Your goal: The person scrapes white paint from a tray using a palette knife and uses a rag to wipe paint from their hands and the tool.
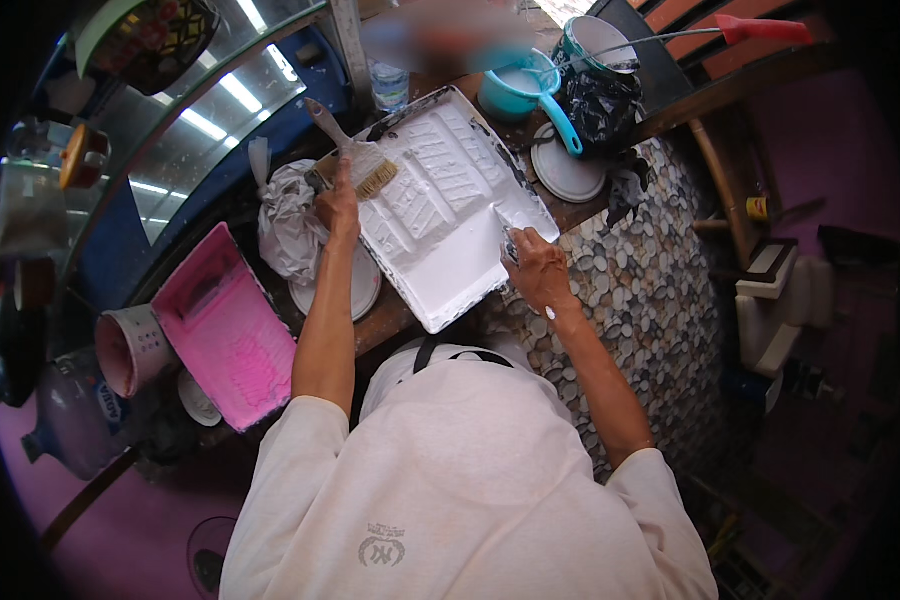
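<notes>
A wide bristle brush [375, 178] with a pale handle is held in my left hand [338, 205] at the upper left corner of a white paint tray [395, 260], which has ridges and a pool of white paint. My right hand [538, 258] is closed around a tool [510, 225] at the tray's right side; its lower end is coated in white paint, and its shape is partly hidden by my fingers. Left of the tray lie a crumpled white plastic bag [285, 230] and a round white lid [310, 295].
A pink-stained tray [210, 310], a bucket [120, 350] and a large bottle [75, 430] sit left. Behind are a turquoise dipper [505, 95], a paint can [595, 35], a black bag [595, 105] and a roller frame with red handle [760, 30]. A glass display case [220, 120] borders the back left.
</notes>
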Tool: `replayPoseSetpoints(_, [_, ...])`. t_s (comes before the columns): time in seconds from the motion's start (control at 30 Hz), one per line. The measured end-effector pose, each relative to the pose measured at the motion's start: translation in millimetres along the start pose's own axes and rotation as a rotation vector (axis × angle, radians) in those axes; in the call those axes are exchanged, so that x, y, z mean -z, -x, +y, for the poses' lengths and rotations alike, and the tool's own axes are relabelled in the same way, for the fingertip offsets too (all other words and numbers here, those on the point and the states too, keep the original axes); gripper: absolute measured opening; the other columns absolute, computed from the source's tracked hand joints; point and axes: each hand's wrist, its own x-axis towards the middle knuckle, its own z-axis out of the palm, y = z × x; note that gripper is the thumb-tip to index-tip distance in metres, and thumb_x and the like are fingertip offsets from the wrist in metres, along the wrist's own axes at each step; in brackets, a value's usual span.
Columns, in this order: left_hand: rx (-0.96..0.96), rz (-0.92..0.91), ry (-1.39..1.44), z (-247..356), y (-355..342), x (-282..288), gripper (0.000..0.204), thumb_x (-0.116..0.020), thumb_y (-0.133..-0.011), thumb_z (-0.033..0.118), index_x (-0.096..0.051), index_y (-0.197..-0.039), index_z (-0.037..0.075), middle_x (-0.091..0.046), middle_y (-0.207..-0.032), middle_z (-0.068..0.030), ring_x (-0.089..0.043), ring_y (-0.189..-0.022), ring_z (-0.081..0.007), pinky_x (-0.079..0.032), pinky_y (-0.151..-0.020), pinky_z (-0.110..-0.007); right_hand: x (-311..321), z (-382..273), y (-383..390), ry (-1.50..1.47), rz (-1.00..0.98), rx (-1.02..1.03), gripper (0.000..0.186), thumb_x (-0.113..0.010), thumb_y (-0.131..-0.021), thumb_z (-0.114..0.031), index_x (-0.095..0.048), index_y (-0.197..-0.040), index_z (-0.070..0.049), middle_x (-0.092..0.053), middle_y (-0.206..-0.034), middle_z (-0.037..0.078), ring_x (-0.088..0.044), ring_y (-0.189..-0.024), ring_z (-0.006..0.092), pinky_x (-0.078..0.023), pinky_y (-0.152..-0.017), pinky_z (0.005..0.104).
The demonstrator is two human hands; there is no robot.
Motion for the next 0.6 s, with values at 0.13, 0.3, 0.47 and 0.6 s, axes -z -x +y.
replayPoseSetpoints(0.13, [-0.030, 0.017, 0.024, 2, 3, -3, 0.092, -0.058, -0.069, 0.072, -0.063, -0.096, -0.015, -0.063, -0.097, -0.0286, -0.061, -0.093, -0.0331, -0.044, -0.083, -0.037, -1, 10, -10, 0.067, 0.043, -0.091, 0.028, -0.069, -0.074, -0.016, -0.055, -0.094, -0.002, -0.058, -0.092, 0.015, -0.063, -0.081, 0.0335, -0.051, -0.070, 0.0416])
replayPoseSetpoints(0.3, [-0.028, -0.008, -0.010, 2, 1, 0, 0.092, -0.058, -0.069, 0.073, -0.063, -0.096, -0.015, -0.064, -0.097, -0.0287, -0.061, -0.094, -0.0329, -0.045, -0.084, -0.037, -2, 0, -6, 0.025, 0.008, -0.018, 0.028, -0.069, -0.074, -0.017, -0.055, -0.093, -0.002, -0.059, -0.091, 0.016, -0.063, -0.081, 0.0337, -0.051, -0.069, 0.0414])
replayPoseSetpoints(0.47, [-0.020, 0.033, -0.032, 1, 1, -5, 0.091, -0.057, -0.069, 0.073, -0.064, -0.093, -0.014, -0.063, -0.096, -0.0292, -0.061, -0.094, -0.0328, -0.045, -0.083, -0.037, -7, 11, -7, 0.054, 0.101, -0.079, 0.028, -0.069, -0.074, -0.018, -0.055, -0.093, -0.002, -0.059, -0.091, 0.015, -0.063, -0.080, 0.0341, -0.051, -0.070, 0.0417])
replayPoseSetpoints(0.6, [-0.022, 0.013, -0.036, -4, -6, -2, 0.089, -0.057, -0.070, 0.072, -0.065, -0.094, -0.013, -0.063, -0.096, -0.0292, -0.061, -0.095, -0.0327, -0.045, -0.083, -0.037, -7, -2, -1, 0.031, -0.028, -0.025, 0.029, -0.067, -0.075, -0.018, -0.056, -0.096, -0.002, -0.060, -0.092, 0.015, -0.062, -0.079, 0.0341, -0.050, -0.070, 0.0415])
